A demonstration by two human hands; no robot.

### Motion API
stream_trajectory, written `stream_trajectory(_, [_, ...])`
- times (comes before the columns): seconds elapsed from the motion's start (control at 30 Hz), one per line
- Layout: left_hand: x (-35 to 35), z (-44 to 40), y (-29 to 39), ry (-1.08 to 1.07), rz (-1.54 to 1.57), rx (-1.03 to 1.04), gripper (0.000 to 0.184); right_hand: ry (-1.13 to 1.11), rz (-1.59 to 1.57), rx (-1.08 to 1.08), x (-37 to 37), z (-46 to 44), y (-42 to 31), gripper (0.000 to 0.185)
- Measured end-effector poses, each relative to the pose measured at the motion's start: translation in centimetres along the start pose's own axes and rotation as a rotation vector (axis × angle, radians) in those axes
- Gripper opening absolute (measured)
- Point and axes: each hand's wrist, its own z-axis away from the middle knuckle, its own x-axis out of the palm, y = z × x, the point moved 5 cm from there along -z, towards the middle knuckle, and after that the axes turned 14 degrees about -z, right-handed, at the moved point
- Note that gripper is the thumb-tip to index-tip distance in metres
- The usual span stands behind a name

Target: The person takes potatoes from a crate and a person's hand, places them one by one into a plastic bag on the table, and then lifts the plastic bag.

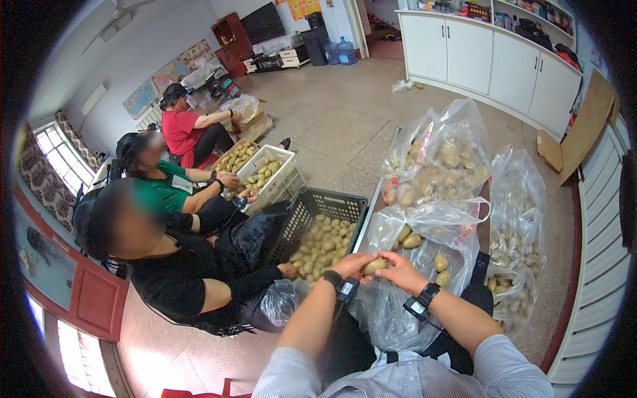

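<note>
A smooth oval potato (375,266) is held between my left hand (353,264) and my right hand (403,273), fingers of both closed around it. Under my hands, across my lap, spreads a clear plastic bag (391,312). Its upper part lies on the low table, with a few loose potatoes (440,263) showing to the right of my hands. Left of them is a black slatted crate (363,207) holding many potatoes, and a co-worker's hand (288,270) rests at its near edge.
A full clear bag of potatoes (458,159) stands at the table's far end. More filled bags (517,212) sit on the floor to the right. Co-workers sit in a row at left beside a white crate (292,174) of potatoes. White cabinets (468,56) line the back.
</note>
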Motion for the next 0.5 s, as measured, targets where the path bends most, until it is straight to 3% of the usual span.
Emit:
stream_trajectory(0.13, [-0.6, -0.3, -0.8, -0.003, -0.004, -0.021, 0.044, 0.072, 0.093, -0.085, -1.9, -0.2, 1.3, 0.048])
stream_trajectory(0.2, [-1.7, -1.1, -1.4, 0.049, -0.231, 0.204, 0.039, 0.171, 0.444, -0.061, -2.9, 0.2, 0.7, 0.048])
stream_trajectory(0.23, [-2.1, -1.4, -1.8, 0.048, -0.232, 0.205, 0.039, 0.171, 0.444, -0.062, -3.4, 0.4, 0.8, 0.048])
stream_trajectory(0.3, [-2.9, -1.8, -3.7, 0.015, 0.172, -0.017, 0.034, 0.296, 0.927, -0.302, -4.5, 1.3, 0.1, 0.047])
stream_trajectory(0.43, [-4.8, -1.2, -3.5, 0.194, -0.053, 0.152, 0.034, 0.354, 1.192, -0.254, -6.6, 2.3, 1.3, 0.048])
stream_trajectory(0.5, [-5.8, -0.3, -3.9, 0.334, 0.327, 0.009, 0.032, 0.359, 1.322, -0.202, -7.2, 2.7, 2.1, 0.05])
